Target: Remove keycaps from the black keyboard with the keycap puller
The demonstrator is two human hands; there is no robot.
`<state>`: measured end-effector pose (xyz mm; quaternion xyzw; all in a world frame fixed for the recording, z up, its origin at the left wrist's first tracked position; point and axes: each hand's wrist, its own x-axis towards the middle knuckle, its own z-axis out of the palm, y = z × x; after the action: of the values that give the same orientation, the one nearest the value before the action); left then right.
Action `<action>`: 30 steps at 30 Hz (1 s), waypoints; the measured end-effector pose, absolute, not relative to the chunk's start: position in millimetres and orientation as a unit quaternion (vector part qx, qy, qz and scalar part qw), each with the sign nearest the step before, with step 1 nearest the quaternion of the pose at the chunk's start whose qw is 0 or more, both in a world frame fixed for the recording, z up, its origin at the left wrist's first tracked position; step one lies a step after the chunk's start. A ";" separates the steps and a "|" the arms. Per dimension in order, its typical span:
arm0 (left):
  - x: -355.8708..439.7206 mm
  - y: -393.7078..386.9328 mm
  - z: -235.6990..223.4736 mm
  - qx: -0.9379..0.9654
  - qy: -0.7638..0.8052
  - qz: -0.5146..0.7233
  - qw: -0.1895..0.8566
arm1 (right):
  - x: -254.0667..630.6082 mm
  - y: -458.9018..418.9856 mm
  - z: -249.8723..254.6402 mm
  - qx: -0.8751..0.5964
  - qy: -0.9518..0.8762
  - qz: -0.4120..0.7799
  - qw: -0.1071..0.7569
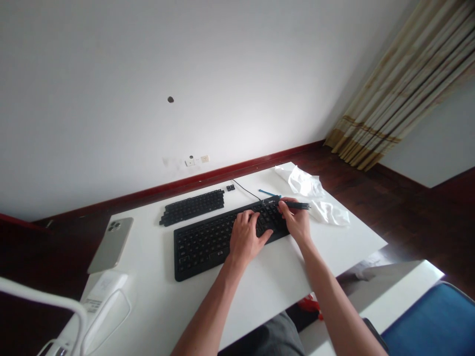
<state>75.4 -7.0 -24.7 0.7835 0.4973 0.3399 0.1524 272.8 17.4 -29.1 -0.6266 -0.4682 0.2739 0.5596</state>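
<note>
A black keyboard [208, 242] lies on the white table [267, 282]. My left hand [247, 237] rests flat on the keyboard's right half, fingers spread over the keys. My right hand [295, 217] is closed in a pinch on a thin dark tool [299, 204] held over the keyboard's right end. Behind the keyboard lie rows of loose black keycaps [193, 206], with two more keycaps [230, 188] apart from them. A blue stick-like tool [267, 192] lies at the back.
A phone [111, 243] lies face down at the left. A white charger box [102, 291] sits at the near left. Clear plastic bags [315, 195] lie at the right. A blue chair [434, 321] stands lower right. The keyboard cable [245, 190] runs back.
</note>
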 end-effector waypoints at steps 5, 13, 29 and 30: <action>74.8 -5.3 -26.0 0.782 0.493 0.344 0.165 | 271.2 15.5 -26.9 -0.624 -0.458 0.259 0.577; 73.0 0.1 -21.3 0.765 0.501 0.345 0.210 | 269.2 14.3 -30.9 -0.579 -0.498 0.274 0.584; 83.0 8.7 -21.9 0.763 0.541 0.305 0.176 | 255.4 13.6 -32.3 -0.573 -0.509 0.283 0.577; 82.8 8.9 -22.2 0.763 0.542 0.305 0.176 | 254.4 13.3 -32.6 -0.578 -0.509 0.288 0.569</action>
<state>82.8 8.9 -22.2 0.7632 0.5419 0.3047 0.1758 254.4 13.3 -32.6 -0.5779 -0.5088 0.2881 0.5693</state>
